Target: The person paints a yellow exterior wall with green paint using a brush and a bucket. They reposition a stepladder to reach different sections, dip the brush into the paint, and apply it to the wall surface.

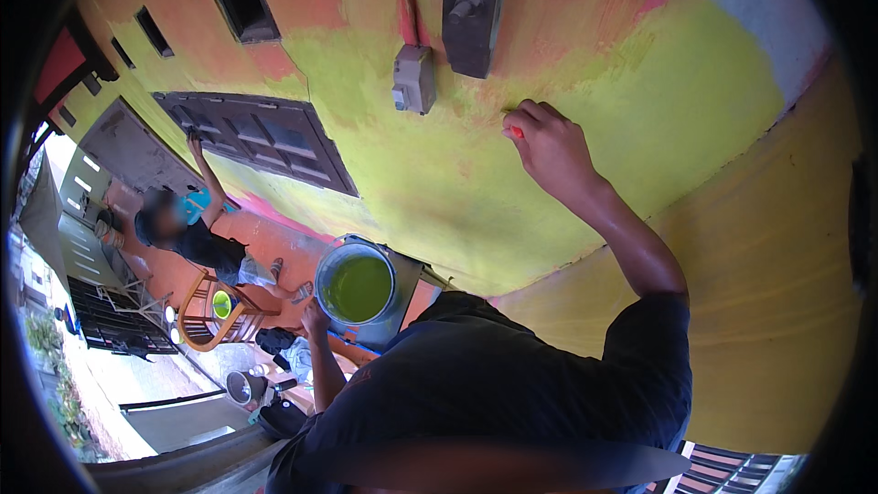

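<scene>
My right hand (549, 146) is raised against the wall and closed round a paintbrush (518, 132). Only a bit of the brush's orange handle shows, and its tip is mostly hidden by the fingers. Fresh yellow-green paint covers much of the wall (439, 192) around it, with orange and pink patches above. Low on my left, my left hand (315, 318) grips the side of a bucket (391, 265). Inside the bucket is bright green paint (358, 289).
A grey switch box (415, 79) and a dark wooden piece (472, 18) are fixed above the brush. Further left, another person (206, 247) reaches to a dark shuttered window (261, 137). A wooden chair (206, 311) holds a smaller paint tub (222, 304).
</scene>
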{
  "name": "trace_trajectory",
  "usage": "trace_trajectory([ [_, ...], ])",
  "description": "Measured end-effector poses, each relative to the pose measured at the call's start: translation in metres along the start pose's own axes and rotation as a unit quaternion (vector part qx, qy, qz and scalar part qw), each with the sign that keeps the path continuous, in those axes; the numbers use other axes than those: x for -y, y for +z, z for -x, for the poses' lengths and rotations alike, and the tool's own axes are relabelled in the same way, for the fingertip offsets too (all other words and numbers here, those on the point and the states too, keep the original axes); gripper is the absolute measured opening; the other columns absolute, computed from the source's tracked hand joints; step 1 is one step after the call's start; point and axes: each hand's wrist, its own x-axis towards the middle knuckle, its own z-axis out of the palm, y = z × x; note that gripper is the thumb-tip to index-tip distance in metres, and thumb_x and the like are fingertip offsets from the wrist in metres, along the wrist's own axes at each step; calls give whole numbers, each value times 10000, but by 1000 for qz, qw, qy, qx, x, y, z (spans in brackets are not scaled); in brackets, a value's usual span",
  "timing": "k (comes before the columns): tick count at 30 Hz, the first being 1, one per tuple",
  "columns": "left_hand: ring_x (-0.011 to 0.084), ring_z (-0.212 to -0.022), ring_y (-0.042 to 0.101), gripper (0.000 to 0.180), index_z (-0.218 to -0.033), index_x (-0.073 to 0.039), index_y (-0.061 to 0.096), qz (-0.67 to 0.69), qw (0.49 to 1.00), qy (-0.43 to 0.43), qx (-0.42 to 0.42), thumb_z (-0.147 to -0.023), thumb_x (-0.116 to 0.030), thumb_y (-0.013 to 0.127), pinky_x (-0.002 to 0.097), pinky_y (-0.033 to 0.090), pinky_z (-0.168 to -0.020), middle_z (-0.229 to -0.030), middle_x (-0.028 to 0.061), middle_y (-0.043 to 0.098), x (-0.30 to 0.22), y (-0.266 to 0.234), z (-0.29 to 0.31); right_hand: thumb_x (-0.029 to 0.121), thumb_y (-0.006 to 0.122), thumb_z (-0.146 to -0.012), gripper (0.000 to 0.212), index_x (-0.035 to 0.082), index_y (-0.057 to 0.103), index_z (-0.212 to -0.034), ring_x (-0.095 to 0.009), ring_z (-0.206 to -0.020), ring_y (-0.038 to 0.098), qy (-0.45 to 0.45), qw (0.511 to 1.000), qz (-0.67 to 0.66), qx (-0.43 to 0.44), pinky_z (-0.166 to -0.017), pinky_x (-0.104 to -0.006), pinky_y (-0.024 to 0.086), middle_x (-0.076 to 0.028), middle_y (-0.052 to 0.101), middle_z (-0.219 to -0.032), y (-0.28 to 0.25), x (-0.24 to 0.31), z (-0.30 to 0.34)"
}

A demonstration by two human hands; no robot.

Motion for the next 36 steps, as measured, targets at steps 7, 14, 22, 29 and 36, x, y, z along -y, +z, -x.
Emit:
trace_trajectory([
  [7, 447, -875, 690, 325, -1095, -90, 621, 10, 999, 27, -38, -936, -370, 581, 590, 551, -736, -937, 211, 696, 9, 8, -1, 31, 711, -849, 81, 35, 672, -920, -294, -826, 657, -147, 952, 97, -252, -674, -396, 560, -100, 647, -900, -149, 9, -113],
  [14, 457, -893, 683, 309, -1080, -85, 615, 43, 995, 30, -87, -936, -356, 576, 592, 547, -755, -930, 219, 692, 8, 14, 0, 72, 732, -850, 73, 36, 688, -896, -310, -774, 675, -232, 892, 260, -288, -679, -432, 534, -139, 681, -847, -167, 15, -134],
  [22, 474, -928, 677, 315, -1099, -78, 602, 23, 999, -28, 10, -958, -350, 527, 624, 530, -786, -965, 250, 697, -10, -8, 0, 100, 698, -734, 151, 14, 653, -849, -238, -874, 658, -271, 938, 213, 34, -620, -313, 587, -92, 627, -913, -34, 19, -31],
  [29, 459, -896, 687, 287, -1089, -76, 608, 0, 999, 4, -37, -965, -316, 511, 599, 549, -773, -965, 228, 702, -13, -9, 4, 184, 676, -951, 138, 48, 683, -974, -312, -846, 700, -123, 989, 84, -8, -721, -462, 552, -110, 672, -921, -101, 2, -103],
  [36, 401, -762, 684, 216, -1016, -91, 624, -28, 975, 93, -197, -946, -276, 536, 556, 550, -661, -833, 168, 669, -15, -2, 6, 114, 732, -875, 107, 19, 687, -888, -303, -729, 678, -114, 977, 88, -157, -667, -411, 521, -150, 687, -777, -261, 11, -216],
])
